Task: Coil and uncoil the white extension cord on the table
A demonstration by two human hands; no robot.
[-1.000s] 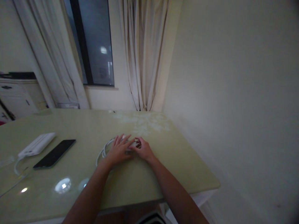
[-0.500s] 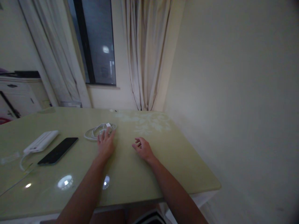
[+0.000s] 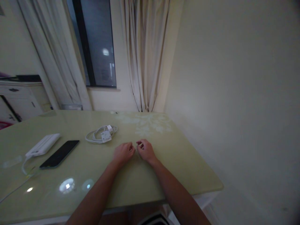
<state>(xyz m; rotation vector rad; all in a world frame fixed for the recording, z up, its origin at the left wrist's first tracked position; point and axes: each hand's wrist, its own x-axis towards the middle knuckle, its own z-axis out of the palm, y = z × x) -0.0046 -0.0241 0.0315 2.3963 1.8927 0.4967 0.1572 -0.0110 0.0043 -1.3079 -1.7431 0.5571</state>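
Observation:
My left hand [image 3: 123, 153] rests on the table in a loose fist, and nothing shows in it. Close beside it on the right, my right hand [image 3: 145, 150] also lies with its fingers curled inward, and no object is visible in it. A narrow gap separates the two hands. Just beyond my left hand, up and to the left, sits a white charger plug [image 3: 106, 136] on a coiled white cable [image 3: 93, 139]. Neither hand touches it.
The glossy pale green table [image 3: 150, 184] carries a black phone [image 3: 59, 154] and a white power bank [image 3: 43, 145] with a cable at the left. A wall [image 3: 229, 103] runs along the right side. Curtains [image 3: 146, 56] and a window [image 3: 99, 43] stand behind.
My left hand has let go of the charger and its cable, drawn back to the right, and curled up beside my right hand. The right hand has barely moved.

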